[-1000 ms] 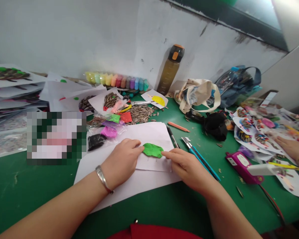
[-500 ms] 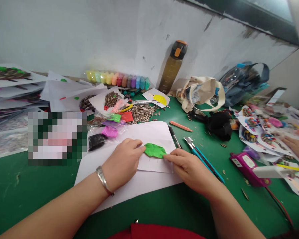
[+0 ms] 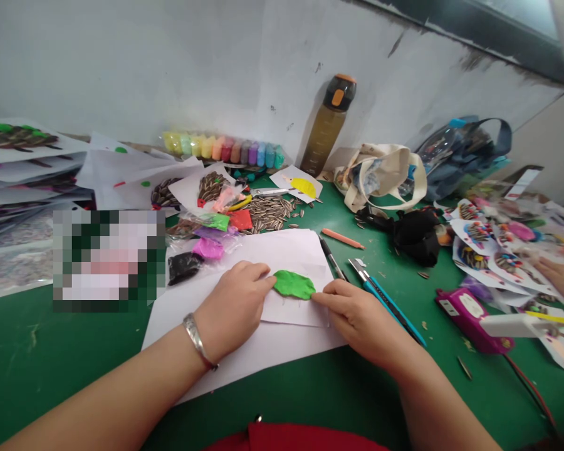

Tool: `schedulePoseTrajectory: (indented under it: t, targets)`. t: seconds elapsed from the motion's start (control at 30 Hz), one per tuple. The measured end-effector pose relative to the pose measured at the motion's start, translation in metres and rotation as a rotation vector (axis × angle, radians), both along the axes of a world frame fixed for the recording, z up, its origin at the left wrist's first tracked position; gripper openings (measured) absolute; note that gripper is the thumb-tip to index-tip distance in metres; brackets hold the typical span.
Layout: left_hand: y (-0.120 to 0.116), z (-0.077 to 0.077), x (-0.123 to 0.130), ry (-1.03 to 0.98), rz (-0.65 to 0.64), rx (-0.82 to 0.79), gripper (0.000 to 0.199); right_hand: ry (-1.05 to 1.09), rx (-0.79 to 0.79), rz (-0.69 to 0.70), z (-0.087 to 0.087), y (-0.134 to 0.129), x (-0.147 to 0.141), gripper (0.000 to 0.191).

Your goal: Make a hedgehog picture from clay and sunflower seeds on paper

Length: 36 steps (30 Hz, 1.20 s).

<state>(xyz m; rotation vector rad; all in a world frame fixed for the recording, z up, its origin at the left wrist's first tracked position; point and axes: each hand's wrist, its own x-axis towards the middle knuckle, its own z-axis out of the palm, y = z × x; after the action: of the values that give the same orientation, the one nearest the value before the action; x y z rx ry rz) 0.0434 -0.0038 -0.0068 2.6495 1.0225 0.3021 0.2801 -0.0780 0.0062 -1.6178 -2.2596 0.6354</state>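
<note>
A flattened oval of green modelling clay (image 3: 294, 285) lies on a small white paper (image 3: 275, 314) with faint pencil lines below it. That paper rests on larger white sheets (image 3: 169, 338). My left hand (image 3: 237, 297), a silver bangle at its wrist, is closed, with thumb and fingertips at the clay's left end. At the opposite end my right hand (image 3: 355, 313) is closed too, its thumb and forefinger pinched at the clay's edge. The curled fingers of both hands are partly hidden.
Right of the papers lie a black pen (image 3: 331, 257), a blue utility knife (image 3: 388, 300) and an orange stick (image 3: 343, 238). Sunflower seeds (image 3: 270, 213) and clay packets (image 3: 209, 248) sit behind. A purple glue-gun-like device (image 3: 470, 319) is at right, near another person's hand (image 3: 561, 279).
The view has shifted very slightly. Both hands stay at the two ends of the green clay, with almost no visible movement.
</note>
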Motion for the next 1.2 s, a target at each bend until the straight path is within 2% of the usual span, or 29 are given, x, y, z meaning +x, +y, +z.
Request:
schedulePoseTrajectory:
  t: [0.27, 0.5, 0.7, 0.9, 1.2]
  targets:
    - [-0.001, 0.000, 0.000, -0.003, 0.008, -0.008, 0.033, 0.084, 0.076, -0.024, 0.002, -0.001, -0.004, 0.043]
    - [0.000, -0.002, 0.000, -0.011, -0.005, 0.003, 0.033, -0.157, 0.245, 0.066, -0.005, -0.004, -0.022, 0.048]
    - [0.000, -0.001, 0.000, -0.019, -0.003, -0.003, 0.033, -0.210, 0.212, 0.100, -0.007, -0.004, -0.022, 0.045]
    - [-0.001, -0.001, 0.000, -0.015, -0.009, 0.018, 0.032, -0.031, 0.274, 0.045, -0.005, -0.003, -0.016, 0.046]
    - [-0.003, 0.000, 0.000, -0.005, 0.006, 0.001, 0.031, -0.227, 0.254, 0.089, -0.010, -0.002, -0.033, 0.042]
